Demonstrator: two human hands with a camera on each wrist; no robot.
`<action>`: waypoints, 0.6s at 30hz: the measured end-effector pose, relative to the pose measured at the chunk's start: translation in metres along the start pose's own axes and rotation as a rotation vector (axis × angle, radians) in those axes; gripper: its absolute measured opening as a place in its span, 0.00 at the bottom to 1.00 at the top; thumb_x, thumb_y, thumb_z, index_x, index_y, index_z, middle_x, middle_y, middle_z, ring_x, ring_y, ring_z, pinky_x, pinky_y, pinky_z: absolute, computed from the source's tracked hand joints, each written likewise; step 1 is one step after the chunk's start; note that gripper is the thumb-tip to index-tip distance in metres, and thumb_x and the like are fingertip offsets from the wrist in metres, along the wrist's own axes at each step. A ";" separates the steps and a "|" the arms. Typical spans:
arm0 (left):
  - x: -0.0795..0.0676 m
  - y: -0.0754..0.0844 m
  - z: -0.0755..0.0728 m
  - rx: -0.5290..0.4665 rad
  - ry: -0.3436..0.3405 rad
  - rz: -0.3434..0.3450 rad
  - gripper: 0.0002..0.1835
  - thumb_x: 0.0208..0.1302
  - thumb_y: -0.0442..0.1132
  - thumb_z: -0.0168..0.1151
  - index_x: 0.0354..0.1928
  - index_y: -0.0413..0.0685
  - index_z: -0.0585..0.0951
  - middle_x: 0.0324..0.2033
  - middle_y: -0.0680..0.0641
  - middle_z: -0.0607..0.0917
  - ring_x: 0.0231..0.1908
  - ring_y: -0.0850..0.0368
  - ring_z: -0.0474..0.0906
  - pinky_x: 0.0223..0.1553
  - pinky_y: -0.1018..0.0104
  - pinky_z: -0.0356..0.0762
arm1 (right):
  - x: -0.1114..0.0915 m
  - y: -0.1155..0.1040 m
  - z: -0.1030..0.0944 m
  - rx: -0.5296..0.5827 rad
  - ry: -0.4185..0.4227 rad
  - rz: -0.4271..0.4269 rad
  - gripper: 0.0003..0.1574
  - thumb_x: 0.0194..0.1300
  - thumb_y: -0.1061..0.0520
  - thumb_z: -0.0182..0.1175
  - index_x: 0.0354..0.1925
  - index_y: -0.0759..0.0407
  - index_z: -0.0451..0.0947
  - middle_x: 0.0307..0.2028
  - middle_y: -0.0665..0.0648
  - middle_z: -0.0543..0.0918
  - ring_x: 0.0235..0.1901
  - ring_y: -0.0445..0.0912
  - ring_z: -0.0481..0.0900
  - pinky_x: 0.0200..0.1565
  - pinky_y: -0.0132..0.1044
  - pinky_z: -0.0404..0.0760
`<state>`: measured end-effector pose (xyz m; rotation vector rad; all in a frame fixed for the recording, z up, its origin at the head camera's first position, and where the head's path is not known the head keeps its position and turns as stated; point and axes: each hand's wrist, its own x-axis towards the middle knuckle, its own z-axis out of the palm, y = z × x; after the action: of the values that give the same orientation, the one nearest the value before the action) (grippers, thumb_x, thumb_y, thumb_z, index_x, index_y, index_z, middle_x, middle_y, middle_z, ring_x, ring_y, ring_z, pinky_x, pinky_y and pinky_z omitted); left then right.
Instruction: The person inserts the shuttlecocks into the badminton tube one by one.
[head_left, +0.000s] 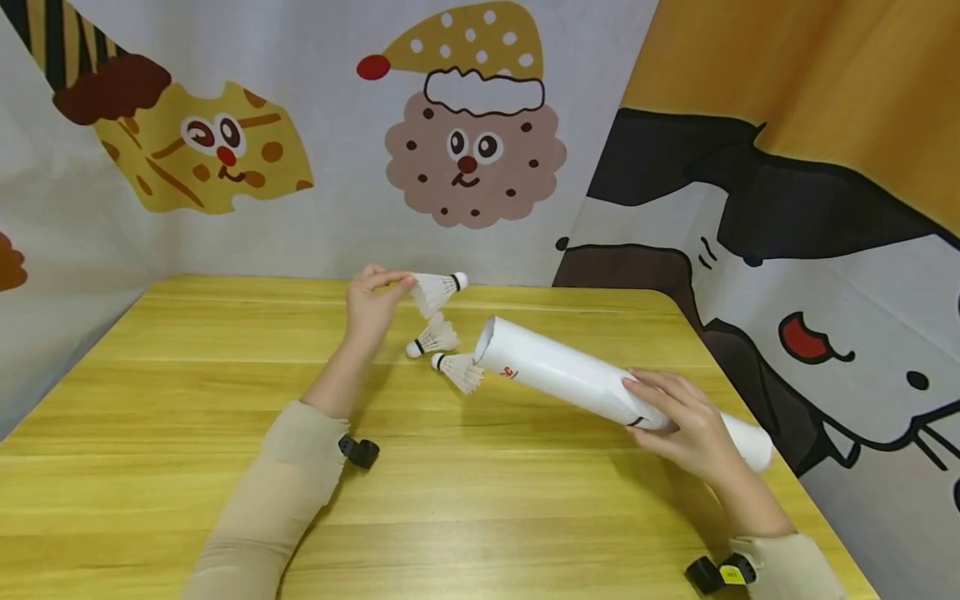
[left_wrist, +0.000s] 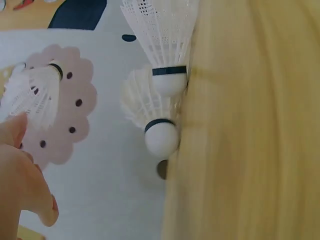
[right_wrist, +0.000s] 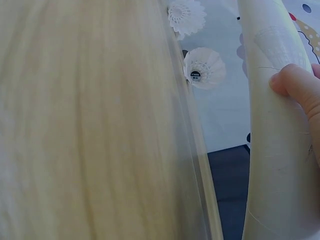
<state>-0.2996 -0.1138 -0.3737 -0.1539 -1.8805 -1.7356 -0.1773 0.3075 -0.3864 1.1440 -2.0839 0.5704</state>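
My left hand (head_left: 371, 304) pinches a white shuttlecock (head_left: 438, 292) by the rim of its skirt, its cork pointing right. The same shuttlecock (left_wrist: 37, 95) shows by the fingertips in the left wrist view. Below it, two more shuttlecocks lie on the table: one shuttlecock (head_left: 433, 335) with its cork to the left, and a nearer shuttlecock (head_left: 459, 372) partly behind the tube's mouth. My right hand (head_left: 686, 421) grips a long white tube (head_left: 562, 371), tilted with its open end toward the shuttlecocks. In the right wrist view the thumb presses on the tube (right_wrist: 280, 150).
A wood-grain table (head_left: 450, 517) spreads under both arms. Behind it hangs a white cloth (head_left: 337, 233) printed with cartoon figures, with an orange and black part at the right. Each wrist wears a small black camera (head_left: 360, 452).
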 end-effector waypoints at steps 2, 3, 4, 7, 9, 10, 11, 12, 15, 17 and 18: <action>-0.003 0.006 -0.004 0.013 -0.041 0.012 0.10 0.47 0.36 0.70 0.31 0.36 0.84 0.24 0.51 0.72 0.32 0.59 0.65 0.40 0.67 0.59 | 0.000 0.000 0.000 0.001 0.000 -0.001 0.30 0.55 0.43 0.60 0.48 0.63 0.77 0.47 0.62 0.77 0.46 0.54 0.72 0.49 0.26 0.65; -0.004 0.009 -0.006 0.016 -0.064 0.019 0.10 0.47 0.35 0.70 0.31 0.36 0.84 0.24 0.50 0.72 0.32 0.58 0.65 0.40 0.67 0.59 | 0.000 0.000 0.000 0.001 0.000 -0.001 0.30 0.55 0.43 0.60 0.48 0.63 0.77 0.47 0.62 0.77 0.46 0.54 0.72 0.49 0.26 0.65; -0.005 0.011 -0.008 0.020 -0.088 0.026 0.10 0.47 0.35 0.70 0.30 0.36 0.84 0.24 0.50 0.72 0.32 0.58 0.65 0.39 0.67 0.59 | 0.000 0.001 0.000 0.002 0.001 -0.001 0.30 0.55 0.43 0.60 0.48 0.63 0.77 0.47 0.62 0.77 0.46 0.54 0.72 0.49 0.26 0.65; -0.011 0.019 -0.012 0.018 -0.173 0.014 0.09 0.46 0.35 0.70 0.30 0.37 0.84 0.25 0.49 0.72 0.33 0.57 0.65 0.39 0.66 0.60 | -0.001 0.001 0.000 -0.001 0.002 0.001 0.30 0.54 0.43 0.60 0.48 0.62 0.77 0.47 0.62 0.77 0.46 0.54 0.72 0.49 0.26 0.65; -0.016 0.025 -0.014 -0.010 -0.232 -0.007 0.09 0.47 0.34 0.70 0.31 0.36 0.84 0.26 0.49 0.72 0.35 0.57 0.65 0.41 0.63 0.60 | -0.001 0.001 0.000 -0.003 0.002 0.003 0.30 0.54 0.43 0.60 0.48 0.62 0.77 0.47 0.61 0.77 0.46 0.54 0.72 0.49 0.26 0.65; -0.018 0.028 -0.015 -0.027 -0.262 -0.023 0.09 0.47 0.33 0.69 0.31 0.35 0.84 0.27 0.50 0.72 0.35 0.57 0.65 0.43 0.60 0.60 | -0.001 0.001 0.000 -0.003 0.002 0.004 0.30 0.54 0.43 0.60 0.48 0.62 0.77 0.47 0.61 0.77 0.46 0.54 0.72 0.49 0.26 0.65; -0.021 0.033 -0.016 -0.041 -0.287 -0.035 0.09 0.48 0.32 0.69 0.31 0.34 0.83 0.27 0.50 0.72 0.36 0.57 0.65 0.44 0.58 0.60 | -0.001 0.001 0.000 -0.004 0.002 0.003 0.30 0.54 0.43 0.60 0.48 0.62 0.77 0.47 0.61 0.77 0.46 0.54 0.72 0.50 0.26 0.64; -0.023 0.037 -0.017 -0.060 -0.311 -0.041 0.08 0.48 0.30 0.68 0.31 0.32 0.83 0.27 0.50 0.73 0.37 0.57 0.66 0.46 0.57 0.59 | -0.001 0.001 0.000 -0.002 0.003 0.001 0.30 0.54 0.43 0.60 0.48 0.62 0.77 0.47 0.61 0.77 0.46 0.54 0.72 0.50 0.26 0.64; -0.030 0.050 -0.018 -0.107 -0.364 -0.040 0.07 0.48 0.25 0.65 0.32 0.27 0.81 0.26 0.51 0.73 0.37 0.56 0.66 0.47 0.54 0.59 | -0.001 0.001 0.000 0.003 0.007 -0.005 0.30 0.55 0.43 0.60 0.48 0.63 0.77 0.47 0.62 0.77 0.46 0.54 0.72 0.50 0.27 0.64; -0.034 0.057 -0.017 -0.118 -0.397 -0.033 0.07 0.49 0.23 0.63 0.32 0.25 0.80 0.25 0.51 0.74 0.36 0.56 0.67 0.46 0.56 0.60 | -0.001 0.001 0.000 0.007 0.009 -0.011 0.30 0.55 0.43 0.60 0.48 0.63 0.77 0.47 0.62 0.77 0.46 0.55 0.72 0.50 0.28 0.64; -0.036 0.059 -0.017 -0.118 -0.412 -0.030 0.07 0.49 0.23 0.63 0.32 0.24 0.79 0.25 0.51 0.74 0.35 0.57 0.67 0.44 0.58 0.62 | 0.000 0.001 0.001 0.011 0.011 -0.014 0.30 0.55 0.44 0.60 0.48 0.63 0.77 0.47 0.62 0.77 0.46 0.55 0.72 0.50 0.28 0.64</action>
<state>-0.2378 -0.1105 -0.3384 -0.5693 -2.0674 -1.9490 -0.1781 0.3077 -0.3870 1.1577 -2.0643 0.5806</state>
